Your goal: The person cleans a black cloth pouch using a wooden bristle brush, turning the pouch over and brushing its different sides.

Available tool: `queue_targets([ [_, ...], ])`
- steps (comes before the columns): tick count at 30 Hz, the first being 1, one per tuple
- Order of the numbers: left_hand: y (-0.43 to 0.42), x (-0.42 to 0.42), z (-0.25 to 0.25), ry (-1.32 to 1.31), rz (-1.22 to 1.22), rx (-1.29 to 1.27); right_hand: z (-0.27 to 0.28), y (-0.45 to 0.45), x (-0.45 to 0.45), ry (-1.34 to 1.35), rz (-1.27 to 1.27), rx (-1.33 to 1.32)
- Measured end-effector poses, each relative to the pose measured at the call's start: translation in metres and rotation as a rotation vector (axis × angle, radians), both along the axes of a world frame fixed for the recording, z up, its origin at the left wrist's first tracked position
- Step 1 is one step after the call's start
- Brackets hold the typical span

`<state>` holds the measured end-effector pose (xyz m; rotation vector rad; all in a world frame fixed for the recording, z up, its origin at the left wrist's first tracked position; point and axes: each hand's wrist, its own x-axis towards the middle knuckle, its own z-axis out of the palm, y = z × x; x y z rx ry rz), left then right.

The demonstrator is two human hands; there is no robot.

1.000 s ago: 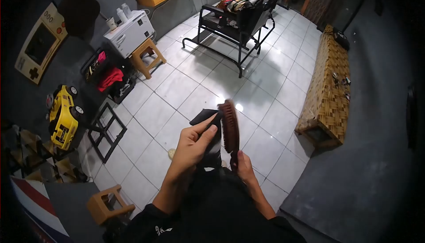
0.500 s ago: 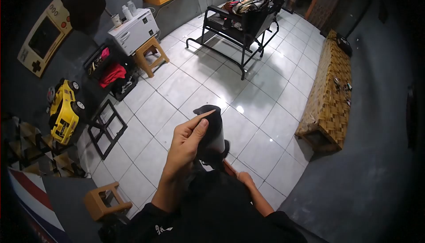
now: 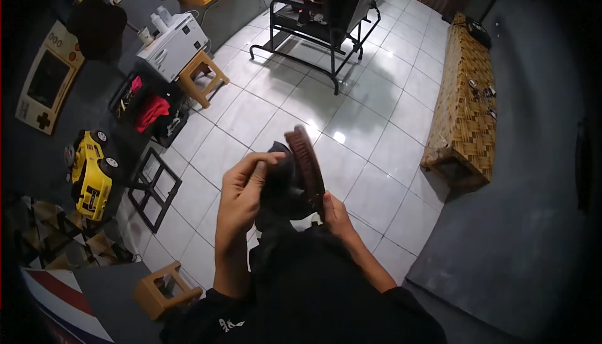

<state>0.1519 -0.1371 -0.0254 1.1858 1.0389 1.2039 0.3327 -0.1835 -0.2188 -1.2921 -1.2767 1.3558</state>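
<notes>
My left hand is closed, thumb and index finger pinching the upper edge of a dark, soft-looking black item whose kind I cannot make out. In my right hand is a brown brush, held by its lower end and standing nearly upright. Its bristle side faces left, toward the black item, close beside it. Whether the two touch I cannot tell. The lower part of the black item merges with my dark clothing.
A black metal-framed chair with a bundle of cloth on it stands ahead. To the right runs a long woven bench. On the left are a yellow toy car, a black frame, a near stool and a white box.
The brush has risen from low beside my body to upright next to the black item. My left hand has moved slightly left, still pinching the item. The view has shifted a little.
</notes>
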Motion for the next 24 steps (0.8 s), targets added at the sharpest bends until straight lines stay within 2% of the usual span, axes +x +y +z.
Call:
queue_targets([
  [1,0.000,-0.006,0.001,-0.049,0.021,-0.003,-0.024,0.000,0.006,-0.260,0.008,0.003],
  [3,0.001,-0.010,0.006,-0.079,0.082,-0.008,-0.105,-0.017,0.024,-0.528,0.090,0.065],
  [5,0.004,-0.012,0.000,-0.201,0.111,0.052,-0.167,-0.045,0.044,-0.855,0.273,-0.205],
  [7,0.008,-0.009,0.002,-0.256,0.186,0.091,-0.225,-0.073,0.063,-0.908,0.330,-0.438],
  [9,0.010,-0.015,0.001,-0.245,0.155,0.109,-0.235,-0.081,0.066,-0.896,0.315,-0.447],
  [10,0.011,-0.016,0.001,-0.239,0.139,0.115,-0.221,-0.079,0.064,-0.888,0.308,-0.454],
  [11,0.012,-0.012,0.000,-0.152,0.180,0.133,-0.209,-0.075,0.065,-0.807,0.284,-0.324],
  [12,0.014,-0.010,-0.001,-0.134,0.180,0.129,-0.154,-0.055,0.057,-0.727,0.255,-0.194],
  [14,0.014,-0.007,-0.006,-0.092,0.182,0.119,-0.100,-0.027,0.038,-0.394,0.031,-0.134],
  [16,0.013,-0.003,-0.006,-0.066,0.148,0.126,-0.017,-0.003,0.018,-0.075,0.039,-0.094],
  [18,0.011,0.000,-0.004,-0.057,0.125,0.126,0.058,0.004,0.002,0.099,0.127,0.028],
  [20,0.009,0.003,0.004,-0.065,0.116,0.118,0.071,0.007,-0.010,0.187,0.243,0.256],
  [21,0.007,0.002,0.006,-0.078,0.107,0.128,0.082,0.009,-0.012,0.168,0.290,0.259],
  [24,0.006,-0.009,0.011,-0.117,0.094,0.161,0.044,0.016,-0.019,0.090,0.242,0.181],
])
